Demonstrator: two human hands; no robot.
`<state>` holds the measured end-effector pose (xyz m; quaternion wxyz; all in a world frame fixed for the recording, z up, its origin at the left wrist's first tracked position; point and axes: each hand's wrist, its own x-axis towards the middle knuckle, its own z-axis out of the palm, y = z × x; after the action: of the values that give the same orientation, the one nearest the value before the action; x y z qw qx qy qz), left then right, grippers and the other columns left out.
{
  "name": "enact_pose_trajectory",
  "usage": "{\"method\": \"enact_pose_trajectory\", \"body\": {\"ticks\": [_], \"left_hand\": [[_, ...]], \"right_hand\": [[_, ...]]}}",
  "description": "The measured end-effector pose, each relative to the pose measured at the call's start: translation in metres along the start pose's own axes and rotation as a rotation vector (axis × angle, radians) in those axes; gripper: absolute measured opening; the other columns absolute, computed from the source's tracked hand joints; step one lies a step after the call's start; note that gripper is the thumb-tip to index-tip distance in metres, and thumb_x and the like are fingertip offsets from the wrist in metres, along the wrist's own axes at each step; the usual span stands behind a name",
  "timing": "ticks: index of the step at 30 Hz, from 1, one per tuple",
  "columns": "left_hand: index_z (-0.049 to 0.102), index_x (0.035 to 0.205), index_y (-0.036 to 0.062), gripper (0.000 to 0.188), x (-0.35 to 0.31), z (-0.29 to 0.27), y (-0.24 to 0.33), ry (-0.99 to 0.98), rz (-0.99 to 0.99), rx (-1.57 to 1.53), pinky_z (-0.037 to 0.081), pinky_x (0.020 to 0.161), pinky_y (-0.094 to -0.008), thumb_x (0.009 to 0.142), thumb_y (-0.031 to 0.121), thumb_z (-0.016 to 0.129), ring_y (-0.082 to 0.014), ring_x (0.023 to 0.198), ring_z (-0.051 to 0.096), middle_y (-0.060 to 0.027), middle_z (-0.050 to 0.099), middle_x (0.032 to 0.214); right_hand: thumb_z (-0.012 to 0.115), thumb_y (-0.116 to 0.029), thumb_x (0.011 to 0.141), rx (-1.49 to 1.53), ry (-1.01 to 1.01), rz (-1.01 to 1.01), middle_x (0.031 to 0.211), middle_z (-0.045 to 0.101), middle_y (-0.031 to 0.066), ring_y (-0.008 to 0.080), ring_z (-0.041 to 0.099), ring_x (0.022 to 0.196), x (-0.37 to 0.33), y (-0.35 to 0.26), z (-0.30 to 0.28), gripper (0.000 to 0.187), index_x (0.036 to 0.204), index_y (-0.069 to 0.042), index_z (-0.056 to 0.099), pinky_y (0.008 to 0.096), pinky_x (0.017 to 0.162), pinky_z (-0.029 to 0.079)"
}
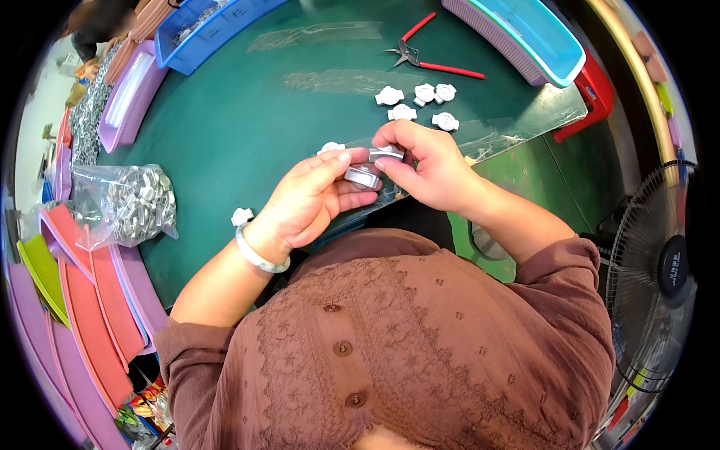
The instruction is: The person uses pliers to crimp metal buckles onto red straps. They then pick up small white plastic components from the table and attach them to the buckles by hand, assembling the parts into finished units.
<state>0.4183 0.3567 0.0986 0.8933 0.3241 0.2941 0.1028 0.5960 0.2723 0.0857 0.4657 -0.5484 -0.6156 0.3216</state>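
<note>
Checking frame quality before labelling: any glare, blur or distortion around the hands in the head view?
Head view: strong fisheye bend, black vignette at the corners; hands sharp, left hand and right hand each on a small silver metal part; soft glare on the clear plastic sheets over the dark green table; rim softer, red-handled pliers still clear.

You're in a small assembly workshop: your green bench (247,127) holds a bag of metal parts (139,204), red pliers (431,58), white plastic pieces (417,101) and plastic trays (517,34). More trays (90,315) stack at your left, and a fan (656,277) stands at your right.
</note>
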Motion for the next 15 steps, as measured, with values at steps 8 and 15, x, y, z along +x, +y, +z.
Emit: {"method": "enact_pose_trajectory", "body": {"ticks": [8, 15], "left_hand": [[0.045, 0.115, -0.0029, 0.055, 0.031, 0.025, -0.012, -0.079, 0.019, -0.326, 0.039, 0.095, -0.0369, 0.093, 0.045, 0.03, -0.024, 0.107, 0.05, -0.0152, 0.052, 0.113], [0.053, 0.102, 0.0008, 0.024, 0.033, 0.016, 0.003, 0.126, 0.102, -0.17, 0.044, 0.057, -0.0238, 0.089, 0.021, 0.05, -0.0139, 0.068, 0.052, -0.0053, 0.054, 0.079]], "right_hand": [[0.064, -0.004, 0.068, -0.41, 0.007, -0.385, 0.098, 0.057, 0.0103, 0.0253, 0.056, 0.085, 0.007, -0.009, -0.002, 0.027, 0.093, -0.004, 0.057, 0.0322, 0.072, 0.043], [0.067, -0.013, 0.07, -0.611, 0.26, -0.312, 0.103, 0.055, 0.0141, 0.0313, 0.052, 0.097, 0.0, 0.023, -0.065, 0.039, 0.105, -0.001, 0.052, 0.0368, 0.084, 0.043]]}}
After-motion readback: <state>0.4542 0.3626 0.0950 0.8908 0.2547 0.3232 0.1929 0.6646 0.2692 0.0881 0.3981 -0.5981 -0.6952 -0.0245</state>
